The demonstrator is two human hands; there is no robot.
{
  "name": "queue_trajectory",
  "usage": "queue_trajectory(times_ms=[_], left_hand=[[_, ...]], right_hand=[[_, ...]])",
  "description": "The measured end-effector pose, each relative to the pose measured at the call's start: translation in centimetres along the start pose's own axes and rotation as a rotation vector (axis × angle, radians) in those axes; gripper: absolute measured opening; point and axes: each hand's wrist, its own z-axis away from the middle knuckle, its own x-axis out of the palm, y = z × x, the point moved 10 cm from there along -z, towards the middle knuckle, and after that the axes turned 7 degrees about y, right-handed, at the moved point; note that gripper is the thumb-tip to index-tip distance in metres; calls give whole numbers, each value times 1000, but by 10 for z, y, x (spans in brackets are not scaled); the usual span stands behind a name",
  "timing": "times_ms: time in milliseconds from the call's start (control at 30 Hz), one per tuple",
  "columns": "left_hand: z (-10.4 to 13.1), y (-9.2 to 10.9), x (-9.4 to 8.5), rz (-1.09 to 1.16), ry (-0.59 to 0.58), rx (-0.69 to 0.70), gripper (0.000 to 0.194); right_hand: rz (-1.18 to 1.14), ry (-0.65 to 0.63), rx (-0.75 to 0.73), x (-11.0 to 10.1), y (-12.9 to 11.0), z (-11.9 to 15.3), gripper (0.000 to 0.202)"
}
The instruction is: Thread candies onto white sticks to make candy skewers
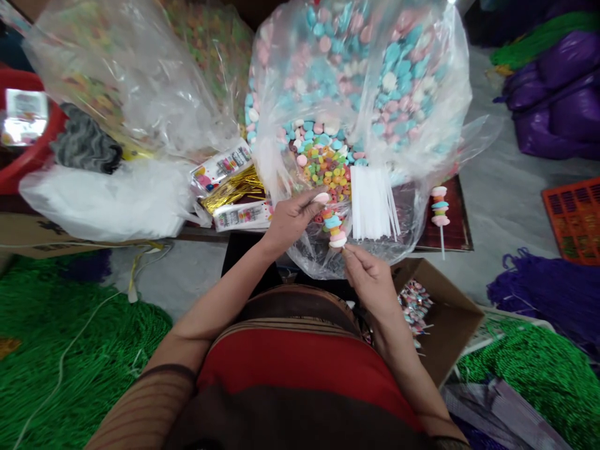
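Observation:
My right hand (pixel 370 275) pinches the lower end of a candy skewer (pixel 334 226), threaded with pink, blue, orange and white pieces. At the skewer's upper end, my left hand (pixel 293 219) grips a pale pink candy (pixel 321 198) between thumb and fingers. Whether that piece is on the stick I cannot tell. Small ring gummies (pixel 330 169) lie just beyond my hands, in the mouth of a clear bag (pixel 422 144) full of pink, blue and white candies. White sticks (pixel 372 203) lie to the right of the gummies.
A finished-looking skewer (pixel 440 206) rests at the table's right edge. Gold ties (pixel 234 190) and printed packets (pixel 241 215) lie left of my hands. An open cardboard box (pixel 450 331) holds wrapped skewers (pixel 415 306). Green strands (pixel 79 356) cover the floor at left.

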Motion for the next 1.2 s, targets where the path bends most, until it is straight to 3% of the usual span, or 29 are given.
queue_trajectory(times_ms=[233,367,500,600,767,867,1033,1133,1200], left_hand=[[8,10,6,-233,-52,141,32],[11,14,9,-299,-36,230,45],[12,23,8,-338,2,368,55],[11,29,3,-340,37,438,59],[11,30,-5,-350,80,422,57],[14,27,-3,-336,77,383,52],[20,26,-1,-336,160,357,50],[20,25,1,-315,161,323,51],[20,24,3,-289,126,304,50]], right_hand=[[-64,-60,86,8,-7,4,41],[24,-65,-11,15,-13,1,40],[205,39,-206,14,-19,-5,34],[228,93,-231,11,-12,-9,31],[155,231,-240,-3,-18,-10,20],[-18,203,-107,3,-12,-11,29],[-523,-99,378,55,18,1,47],[-628,-166,443,69,16,6,49],[-598,-116,388,56,14,3,47]])
